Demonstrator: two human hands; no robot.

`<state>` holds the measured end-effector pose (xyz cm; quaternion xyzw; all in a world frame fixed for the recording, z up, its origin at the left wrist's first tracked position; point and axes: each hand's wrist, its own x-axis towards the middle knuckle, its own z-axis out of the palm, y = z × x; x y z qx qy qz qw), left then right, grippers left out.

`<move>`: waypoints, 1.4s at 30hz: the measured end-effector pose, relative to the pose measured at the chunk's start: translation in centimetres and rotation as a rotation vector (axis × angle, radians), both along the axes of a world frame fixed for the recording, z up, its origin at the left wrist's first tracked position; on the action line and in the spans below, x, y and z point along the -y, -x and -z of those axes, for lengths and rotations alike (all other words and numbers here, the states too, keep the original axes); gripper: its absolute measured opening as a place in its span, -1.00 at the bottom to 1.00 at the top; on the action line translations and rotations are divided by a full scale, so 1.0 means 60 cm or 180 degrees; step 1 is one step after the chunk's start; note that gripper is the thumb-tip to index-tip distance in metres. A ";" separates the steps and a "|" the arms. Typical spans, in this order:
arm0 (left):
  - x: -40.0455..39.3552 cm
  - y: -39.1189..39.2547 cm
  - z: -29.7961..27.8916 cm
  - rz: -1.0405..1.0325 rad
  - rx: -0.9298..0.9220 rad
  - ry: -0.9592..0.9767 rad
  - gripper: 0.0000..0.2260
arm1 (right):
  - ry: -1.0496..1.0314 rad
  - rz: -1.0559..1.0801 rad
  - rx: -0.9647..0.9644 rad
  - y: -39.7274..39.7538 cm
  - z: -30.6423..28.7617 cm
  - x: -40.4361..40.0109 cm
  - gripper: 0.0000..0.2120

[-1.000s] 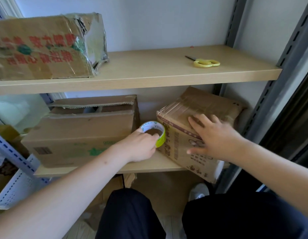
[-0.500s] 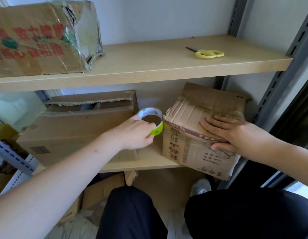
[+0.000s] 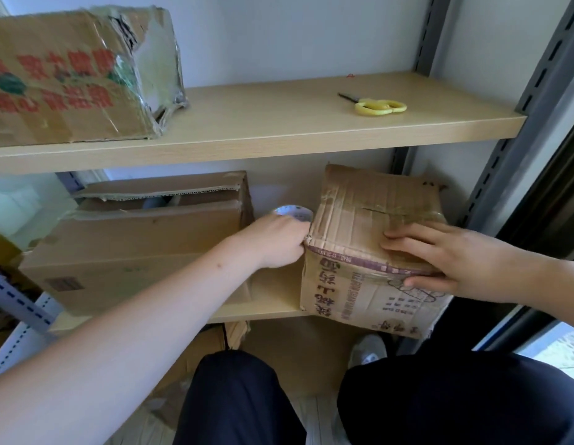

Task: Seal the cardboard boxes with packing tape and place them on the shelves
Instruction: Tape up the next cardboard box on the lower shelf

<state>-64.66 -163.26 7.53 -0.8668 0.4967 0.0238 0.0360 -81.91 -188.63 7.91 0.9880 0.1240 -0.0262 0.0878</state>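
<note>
Head view. Cardboard boxes, three. Shelves, two. Tape roll, one. Scissors, one pair. Hands, two.

Small box: on the lower shelf, its near face hanging past the shelf's front edge; flaps closed, tape strips across the top seam; contents not visible. The right hand lies flat on its top near the front edge, fingers straight and spread, thumb down on the front face, gripping nothing.

Tape roll: held in the curled fingers of the left hand, directly against the small box's left top corner; only the roll's upper rim shows above the knuckles.

Large box: lower shelf, just left of the left hand; top flaps parted, a gap open along the back; what is inside cannot be told.

Printed box: upper shelf, above and well left of both hands, red lettering, torn film over its right end; closed.

Scissors: yellow handles, flat on the upper shelf, above the right hand, well apart from it.
</note>
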 end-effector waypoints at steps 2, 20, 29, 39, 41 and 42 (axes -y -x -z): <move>0.015 -0.002 0.001 -0.0031 -0.0093 0.0101 -0.69 | 0.0106 0.0410 0.0011 -0.020 -0.012 -0.043 -0.13; -0.015 -0.014 0.006 -0.0165 0.0586 -0.0194 -0.52 | -0.0296 -0.0248 -0.0222 -0.045 0.034 -0.102 -0.32; -0.061 0.010 0.007 0.0126 0.0260 -0.0498 -0.88 | -0.0350 -0.0812 -0.0433 -0.053 0.013 -0.082 -0.41; -0.042 0.045 -0.014 -0.0401 0.0109 -0.0294 -0.81 | -0.0282 -0.1107 -0.0586 -0.086 -0.038 -0.034 -0.51; -0.023 0.058 -0.002 -0.0283 0.0253 -0.0156 -0.69 | -0.0549 -0.0523 -0.0628 -0.067 -0.049 -0.030 -0.53; -0.013 0.062 0.004 -0.0256 0.0393 -0.0086 -0.67 | -0.0716 -0.0176 -0.0510 -0.062 -0.049 -0.045 -0.48</move>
